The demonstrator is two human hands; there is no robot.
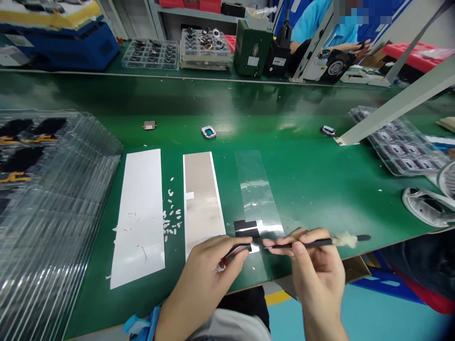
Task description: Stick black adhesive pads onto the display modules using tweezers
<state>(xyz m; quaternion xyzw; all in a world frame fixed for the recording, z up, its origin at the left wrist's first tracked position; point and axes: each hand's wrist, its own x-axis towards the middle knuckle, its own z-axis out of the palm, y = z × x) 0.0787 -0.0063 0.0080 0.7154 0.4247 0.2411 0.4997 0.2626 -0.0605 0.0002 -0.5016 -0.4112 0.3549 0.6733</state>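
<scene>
My left hand (pixel 213 270) is closed, pinching a small dark-edged flat part (pixel 237 247) between thumb and fingers; most of the part is hidden. My right hand (pixel 316 270) grips a slim black pen-like tool (pixel 320 243) with pale tape wrapped near its rear end. The tool's thin tip points left toward the part, and a small gap seems to separate them. Just beyond my hands, black strips (pixel 246 228) lie at the near end of a clear plastic sheet (pixel 258 189). Left of it is a beige sheet with white edges (pixel 202 199).
A white sheet (pixel 140 213) lies farther left, with small scraps (pixel 172 220) beside it. Stacked clear trays (pixel 88 189) fill the left side. Small square parts (pixel 208 132) sit farther back. A slanted white post (pixel 394 102) and a parts tray (pixel 401 147) stand right. A co-worker (pixel 316 23) is opposite.
</scene>
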